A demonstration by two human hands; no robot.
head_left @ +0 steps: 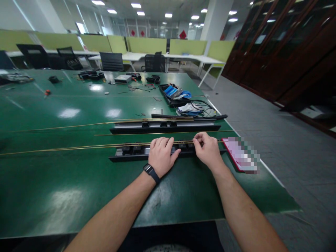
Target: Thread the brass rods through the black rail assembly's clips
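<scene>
A long black channel (139, 156) with dark blocks inside lies across the green table in front of me. Thin brass-coloured rods (78, 148) run along it and stick out far to the left. My left hand (162, 154), with a dark watch on the wrist, rests over the channel and rods, fingers stretched and thumb apart. Nearer the channel's right end, my right hand (207, 148) pinches thumb to fingers at the rods; what exactly is between the fingertips is too small to make out. Another single rod (126, 134) lies just beyond the channel.
A second black channel (165, 129) with rods on it lies farther back. Beside my right hand is a red-edged, blurred flat item (233, 157). Gloves (187, 108), a black tray (170, 101) holding blue items, and a black strip (223, 117) sit near the table's right edge.
</scene>
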